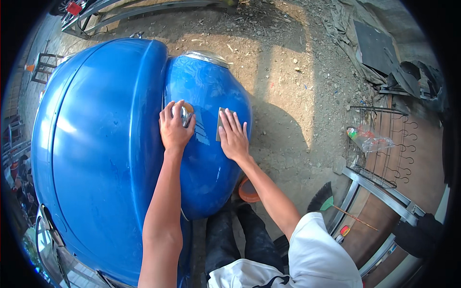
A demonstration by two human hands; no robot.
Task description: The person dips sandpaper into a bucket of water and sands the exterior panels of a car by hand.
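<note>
A glossy blue car fender (206, 173) bulges out in front of me, beside the broad blue hood (96, 129). My left hand (175, 127) curls its fingers around a small chrome lamp (185, 116) with an amber lens on top of the fender. Further right, my right hand (234, 134) lies flat on the paint, fingers stretched out. Beneath it is a grey-brown sheet that looks like sandpaper (220, 134), its left edge showing and the remainder covered by the hand. A chrome-rimmed headlamp (207, 58) sits at the fender's far end.
By my feet stands an orange-brown tub (248, 190). To the right are a hand broom (322, 199), a black wire rack with hooks (379, 144), a plastic bag (370, 140) and a metal frame (379, 194). Another metal frame (144, 17) stands beyond the car on gravelly ground.
</note>
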